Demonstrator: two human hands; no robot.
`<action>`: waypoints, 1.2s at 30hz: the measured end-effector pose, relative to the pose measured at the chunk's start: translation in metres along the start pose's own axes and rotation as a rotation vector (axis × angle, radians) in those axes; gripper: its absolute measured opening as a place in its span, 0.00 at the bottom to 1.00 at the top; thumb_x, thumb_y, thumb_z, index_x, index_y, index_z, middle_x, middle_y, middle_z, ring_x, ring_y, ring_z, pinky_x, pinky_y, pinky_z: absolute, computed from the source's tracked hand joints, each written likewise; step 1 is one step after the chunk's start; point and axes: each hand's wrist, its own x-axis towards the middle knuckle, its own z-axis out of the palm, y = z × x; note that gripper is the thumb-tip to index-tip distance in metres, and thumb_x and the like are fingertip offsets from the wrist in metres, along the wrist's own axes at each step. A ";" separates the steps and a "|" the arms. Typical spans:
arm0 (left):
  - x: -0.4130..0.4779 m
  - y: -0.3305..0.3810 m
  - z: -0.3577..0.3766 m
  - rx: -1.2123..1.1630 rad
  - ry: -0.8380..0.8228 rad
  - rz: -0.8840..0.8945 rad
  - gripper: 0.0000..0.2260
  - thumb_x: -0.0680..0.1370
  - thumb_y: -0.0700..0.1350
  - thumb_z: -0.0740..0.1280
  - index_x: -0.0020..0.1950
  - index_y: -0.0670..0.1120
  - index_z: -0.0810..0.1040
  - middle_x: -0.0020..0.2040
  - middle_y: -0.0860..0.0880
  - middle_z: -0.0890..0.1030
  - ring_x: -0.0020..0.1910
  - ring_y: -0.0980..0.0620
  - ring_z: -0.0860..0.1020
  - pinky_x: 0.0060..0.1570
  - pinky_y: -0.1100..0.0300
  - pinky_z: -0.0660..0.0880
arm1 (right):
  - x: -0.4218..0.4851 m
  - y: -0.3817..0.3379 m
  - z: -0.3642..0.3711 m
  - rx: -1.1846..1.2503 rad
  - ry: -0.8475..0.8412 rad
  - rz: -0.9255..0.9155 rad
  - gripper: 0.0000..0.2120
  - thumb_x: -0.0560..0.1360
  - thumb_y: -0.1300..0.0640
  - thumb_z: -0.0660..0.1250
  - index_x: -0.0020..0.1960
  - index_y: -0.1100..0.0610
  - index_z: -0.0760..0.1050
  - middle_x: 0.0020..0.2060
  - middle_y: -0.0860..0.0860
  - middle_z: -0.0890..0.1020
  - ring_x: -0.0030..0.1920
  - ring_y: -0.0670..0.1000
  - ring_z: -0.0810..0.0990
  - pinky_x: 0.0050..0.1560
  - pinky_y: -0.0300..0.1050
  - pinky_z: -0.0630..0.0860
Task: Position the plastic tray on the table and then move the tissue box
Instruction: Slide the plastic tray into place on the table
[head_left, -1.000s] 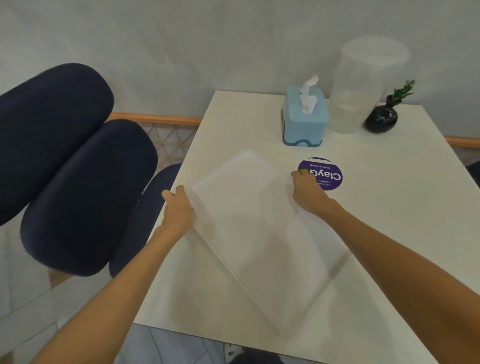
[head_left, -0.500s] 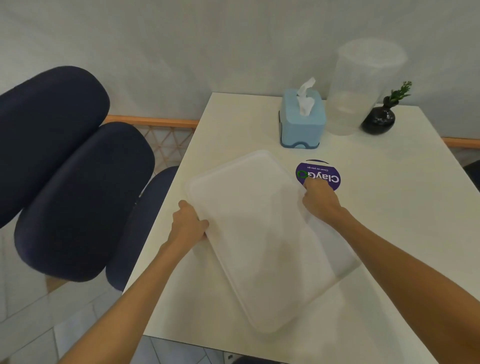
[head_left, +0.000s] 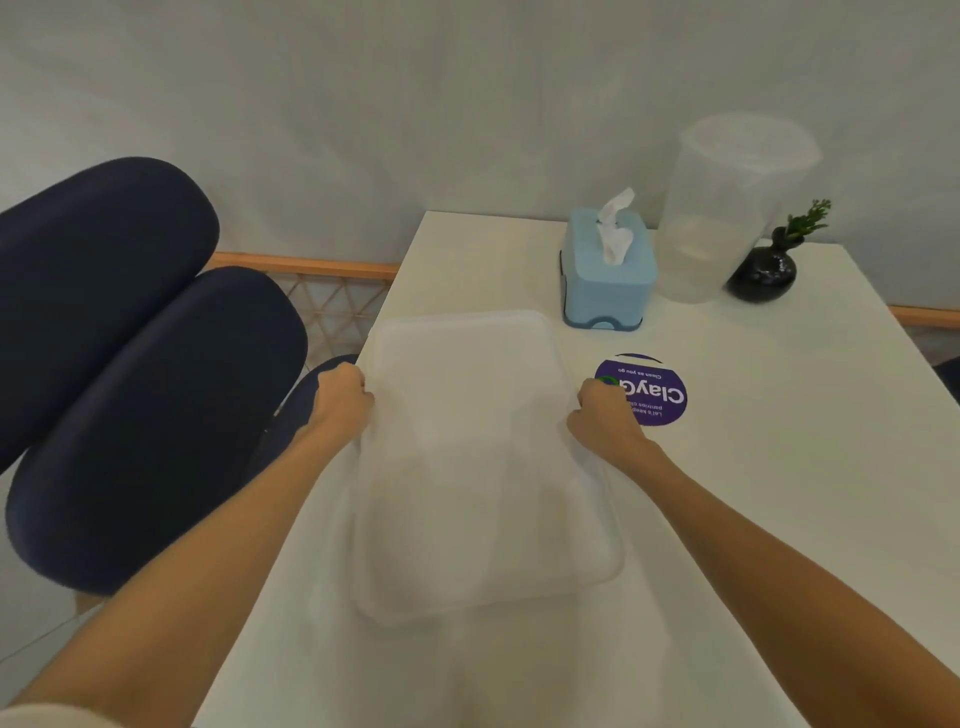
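A translucent white plastic tray (head_left: 478, 457) lies over the left half of the white table (head_left: 779, 493), its long sides running away from me. My left hand (head_left: 340, 397) grips its left rim, and my right hand (head_left: 605, 418) grips its right rim. A light blue tissue box (head_left: 608, 275) with a white tissue sticking out stands upright behind the tray, apart from it and from both hands.
A clear plastic container (head_left: 727, 208) stands at the back beside the tissue box, with a small black vase (head_left: 763, 270) holding a green sprig to its right. A purple round sticker (head_left: 649, 392) lies by my right hand. Dark blue chairs (head_left: 130, 389) stand left of the table.
The tray has turned from a diagonal position to lie straight along the table's left side. Both hands moved with it and kept their hold on its rims.
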 end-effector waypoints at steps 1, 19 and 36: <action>0.009 0.002 -0.002 0.013 0.003 0.013 0.06 0.76 0.32 0.62 0.40 0.35 0.76 0.42 0.36 0.79 0.40 0.41 0.76 0.43 0.48 0.76 | 0.003 -0.003 0.002 0.005 -0.005 0.009 0.10 0.73 0.68 0.61 0.53 0.68 0.72 0.48 0.62 0.76 0.42 0.57 0.73 0.36 0.43 0.71; 0.071 0.010 0.003 0.013 0.019 0.083 0.17 0.75 0.29 0.61 0.33 0.48 0.64 0.40 0.44 0.69 0.39 0.47 0.67 0.39 0.55 0.66 | 0.036 -0.015 0.008 0.051 -0.030 0.147 0.09 0.73 0.60 0.66 0.47 0.61 0.67 0.40 0.55 0.75 0.31 0.50 0.72 0.27 0.40 0.71; 0.077 0.006 0.003 -0.053 -0.020 0.115 0.14 0.77 0.33 0.62 0.34 0.47 0.70 0.42 0.44 0.72 0.40 0.45 0.69 0.42 0.56 0.67 | 0.019 -0.019 0.013 0.204 -0.069 0.204 0.06 0.73 0.61 0.65 0.47 0.63 0.70 0.36 0.56 0.77 0.32 0.57 0.80 0.32 0.43 0.78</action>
